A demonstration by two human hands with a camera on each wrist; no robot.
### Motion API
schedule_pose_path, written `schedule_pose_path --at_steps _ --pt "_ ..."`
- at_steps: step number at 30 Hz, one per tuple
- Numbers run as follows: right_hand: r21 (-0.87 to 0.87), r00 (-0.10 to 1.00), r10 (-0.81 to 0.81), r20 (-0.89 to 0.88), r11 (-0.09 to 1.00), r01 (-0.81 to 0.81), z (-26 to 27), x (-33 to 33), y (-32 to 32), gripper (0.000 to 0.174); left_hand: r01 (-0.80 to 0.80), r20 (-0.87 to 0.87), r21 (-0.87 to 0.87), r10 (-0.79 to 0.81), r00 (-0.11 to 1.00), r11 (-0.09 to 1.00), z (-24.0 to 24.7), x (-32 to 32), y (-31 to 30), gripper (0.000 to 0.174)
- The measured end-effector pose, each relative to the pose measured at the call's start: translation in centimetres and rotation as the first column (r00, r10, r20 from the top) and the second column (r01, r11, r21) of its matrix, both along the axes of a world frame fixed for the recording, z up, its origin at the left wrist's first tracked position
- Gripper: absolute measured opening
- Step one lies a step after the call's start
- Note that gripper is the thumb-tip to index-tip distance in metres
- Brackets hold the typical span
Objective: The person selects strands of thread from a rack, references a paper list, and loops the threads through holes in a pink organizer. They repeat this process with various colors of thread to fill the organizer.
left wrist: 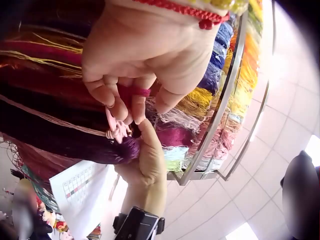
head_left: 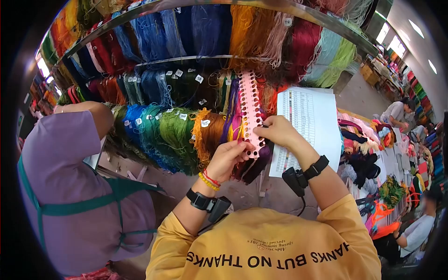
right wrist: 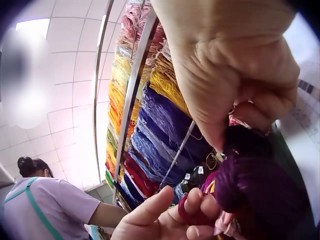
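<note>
A long pink card (head_left: 251, 116) with holes down both edges hangs in front of me, threads of several colours looped through it. At its lower left, my left hand (head_left: 227, 157) pinches a crimson thread (left wrist: 142, 92), which wraps over a finger. My right hand (head_left: 283, 131) is at the card's right edge, thumb and fingers pinching dark thread (right wrist: 242, 140). Below these fingers a purple thread bundle (right wrist: 240, 182) bulges out from the card. The fingertips of both hands sit close together near the card's lower end, seen in the left wrist view.
Hanks of coloured thread (head_left: 175, 128) with number tags hang on racks with metal rails (head_left: 186, 59). A white printed sheet (head_left: 322, 135) is behind my right hand. Someone in a purple shirt (head_left: 70, 172) stands close at left. A table heaped with yarn (head_left: 366, 168) lies at right.
</note>
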State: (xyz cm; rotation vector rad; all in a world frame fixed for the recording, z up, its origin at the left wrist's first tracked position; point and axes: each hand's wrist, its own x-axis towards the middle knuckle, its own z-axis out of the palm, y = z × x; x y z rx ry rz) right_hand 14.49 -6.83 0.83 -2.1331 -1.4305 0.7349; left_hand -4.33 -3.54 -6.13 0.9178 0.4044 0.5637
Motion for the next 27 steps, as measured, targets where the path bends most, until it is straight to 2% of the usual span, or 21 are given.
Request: schedule_pose_path --at_steps 1,3,4,6,10,12,15,18,21,23,25,26,27 --pt "0.081 0.998 0.04 0.039 0.996 -0.043 -0.1 -0.5 -0.3 0.035 -0.001 -0.001 0.042 0.002 1.0 0.999 -0.2 -0.2 -0.1 0.025" --pt "0.078 0.989 0.148 0.023 0.986 -0.149 -0.5 -0.5 -0.2 0.031 -0.064 0.017 0.063 0.063 0.998 0.996 0.2 -1.0 -0.3 0.03" --pt "0.072 0.985 0.107 -0.134 0.993 -0.098 -0.3 -0.6 -0.5 0.028 -0.109 0.04 0.059 0.107 0.993 0.992 0.4 -1.7 -0.3 0.031" --pt "0.037 0.902 0.021 -0.431 0.999 -0.006 0.5 -0.9 -1.4 0.022 -0.191 0.088 0.033 0.187 0.978 0.981 0.3 -3.2 0.1 0.036" --pt "0.045 0.764 0.047 -0.643 0.999 -0.023 -0.1 -0.5 -1.6 0.019 -0.209 0.191 -0.327 0.281 0.94 0.922 0.7 -4.6 -0.8 0.031" --pt "0.047 0.762 0.054 -0.645 0.998 -0.031 -0.3 -0.5 -1.7 0.018 -0.188 0.244 -0.495 0.343 0.907 0.848 0.3 -4.8 -0.6 0.032" --pt "0.059 0.769 0.071 -0.636 0.997 -0.043 0.3 -0.6 -2.0 0.017 -0.075 0.335 -0.547 0.3 0.893 0.834 -0.5 -7.3 0.3 0.039" --pt "0.112 0.79 0.093 -0.606 0.993 -0.031 0.5 -0.7 -2.0 0.017 -0.282 0.169 -0.555 0.438 0.883 0.783 -1.9 -10.9 0.4 0.043" --pt "0.189 0.793 0.134 -0.594 0.982 -0.024 -0.3 0.0 -1.7 0.02 -0.511 -0.002 -0.512 0.594 0.804 0.69 -5.9 -17.0 -0.2 0.04" --pt "0.238 0.808 0.15 -0.57 0.971 -0.012 -0.7 0.6 -1.6 0.019 -0.778 -0.342 -0.406 0.71 0.616 0.48 -8.7 -21.3 -1.6 0.042" --pt "0.214 0.837 0.15 -0.525 0.976 -0.041 -1.3 1.9 -1.1 0.019 -0.85 -0.392 -0.315 0.758 0.521 0.422 -13.1 -27.2 -3.8 0.03" --pt "0.209 0.85 0.151 -0.505 0.977 -0.049 -0.8 1.7 -1.3 0.019 -0.895 -0.489 0.119 0.81 0.324 0.429 -16.6 -29.4 -3.8 0.025" --pt "0.202 0.862 0.152 -0.484 0.978 -0.059 -0.6 1.4 -1.4 0.019 -0.755 -0.486 0.528 0.867 0.106 0.389 -20.6 -31.0 -3.6 0.022"
